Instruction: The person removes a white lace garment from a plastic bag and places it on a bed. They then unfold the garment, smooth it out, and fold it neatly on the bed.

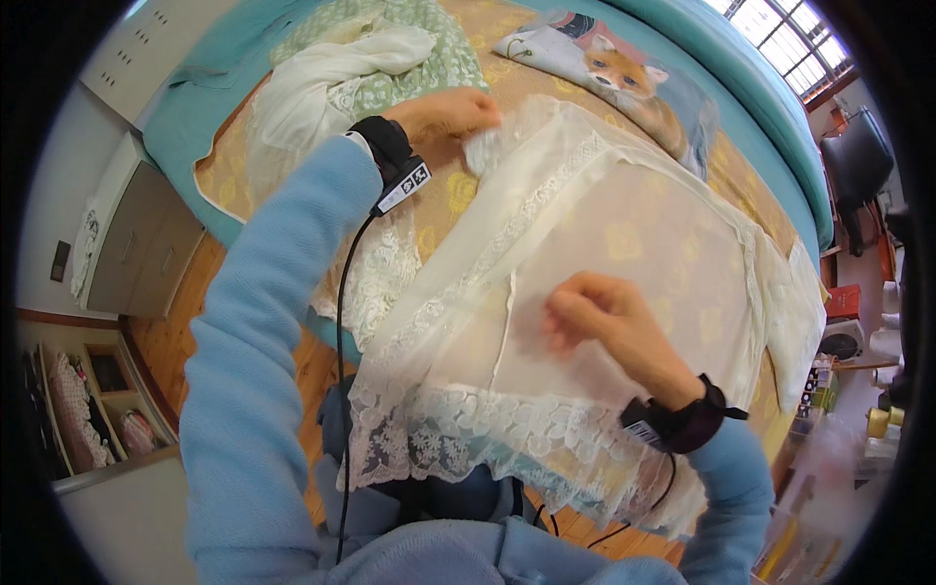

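A sheer cream lace-trimmed blouse (673,239) lies spread over a bed in front of me, with a scalloped lace hem along its near edge. My left hand (453,112) is at its far left side, fingers closed on a bunched white bit of the blouse, probably a sleeve end. Over the middle of the blouse is my right hand (597,310), its fingers curled and smeared by motion. Whether anything is between those fingers cannot be made out. A dark band with a small box sits on each wrist.
Beyond my left hand lie a crumpled white cloth (331,83) and a green patterned cloth (439,58). A folded garment with a fox print (624,78) rests at the far side. A cabinet (136,244) stands left, a black chair (858,161) right. A cable runs from my left wrist.
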Tool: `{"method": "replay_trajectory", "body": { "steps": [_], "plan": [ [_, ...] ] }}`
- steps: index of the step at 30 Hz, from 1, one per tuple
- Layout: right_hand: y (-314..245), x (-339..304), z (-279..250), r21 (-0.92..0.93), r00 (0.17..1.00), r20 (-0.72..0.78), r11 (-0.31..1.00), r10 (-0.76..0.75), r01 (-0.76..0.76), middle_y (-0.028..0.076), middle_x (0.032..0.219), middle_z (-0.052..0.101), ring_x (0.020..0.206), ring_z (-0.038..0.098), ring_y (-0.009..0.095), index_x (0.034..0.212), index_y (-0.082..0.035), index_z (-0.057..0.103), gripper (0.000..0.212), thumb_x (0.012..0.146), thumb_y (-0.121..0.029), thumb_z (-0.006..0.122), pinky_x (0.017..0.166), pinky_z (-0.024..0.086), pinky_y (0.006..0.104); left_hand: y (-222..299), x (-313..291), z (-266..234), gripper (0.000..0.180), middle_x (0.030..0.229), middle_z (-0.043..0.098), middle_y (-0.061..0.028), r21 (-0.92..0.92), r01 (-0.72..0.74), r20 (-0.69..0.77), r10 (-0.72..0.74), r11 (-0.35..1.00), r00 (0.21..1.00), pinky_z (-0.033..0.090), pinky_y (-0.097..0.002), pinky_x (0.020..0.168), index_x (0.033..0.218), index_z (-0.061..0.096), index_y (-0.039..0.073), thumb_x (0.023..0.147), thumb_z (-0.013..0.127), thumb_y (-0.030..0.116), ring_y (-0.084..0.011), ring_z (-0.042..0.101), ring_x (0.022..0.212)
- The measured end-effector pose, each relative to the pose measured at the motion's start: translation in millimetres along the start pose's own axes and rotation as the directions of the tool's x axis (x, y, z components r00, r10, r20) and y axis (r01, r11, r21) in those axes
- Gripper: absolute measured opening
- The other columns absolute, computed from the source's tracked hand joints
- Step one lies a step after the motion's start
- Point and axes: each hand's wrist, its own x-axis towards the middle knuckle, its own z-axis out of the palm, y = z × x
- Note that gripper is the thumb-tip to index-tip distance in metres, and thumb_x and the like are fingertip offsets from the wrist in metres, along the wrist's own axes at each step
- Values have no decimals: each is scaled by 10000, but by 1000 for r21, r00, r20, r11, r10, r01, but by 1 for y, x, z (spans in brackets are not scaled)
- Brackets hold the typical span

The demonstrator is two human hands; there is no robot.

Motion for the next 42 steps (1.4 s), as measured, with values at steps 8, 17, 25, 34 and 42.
{"method": "replay_trajectory", "body": {
  "steps": [8,17,25,34,42],
  "plan": [
    [24,27,101,426,924,158,820,347,-381,199,1002,594,847,649,221,1135,124,485,544,933,-376,557,712,571,315,-25,28,0,268,876,635,-118,701,-92,-448,537,707,715,467,-349,693,976,569,15,902,579,273,-230,596,767],
    [16,-15,67,253,981,-98,957,168,-139,141,1041,636,890,654,217,1081,21,560,287,951,-233,528,824,542,357,7,-171,54,245,737,619,-129,565,-353,-525,655,746,543,471,-373,606,828,571,42,822,666,267,-293,607,680],
    [19,-76,58,341,968,-133,926,215,-159,145,923,655,784,664,186,1011,19,556,193,949,-157,505,713,574,280,-44,-357,154,213,702,477,-103,820,111,-343,326,562,881,416,-388,606,745,521,49,773,694,172,-290,523,698],
    [10,-69,77,366,967,-68,908,246,-205,166,978,640,878,651,218,1063,53,559,465,952,-391,481,804,545,354,33,-346,169,148,743,546,-189,375,-140,-427,305,916,851,454,-463,535,873,514,10,899,541,153,-385,576,619],
    [3,-35,27,-52,858,-513,997,18,-52,103,973,642,821,633,166,1091,29,582,358,883,-260,616,702,517,284,80,-279,285,182,734,585,-192,30,-510,-147,509,860,848,469,-396,628,1041,451,18,902,531,103,-367,614,689]
  ]
}}
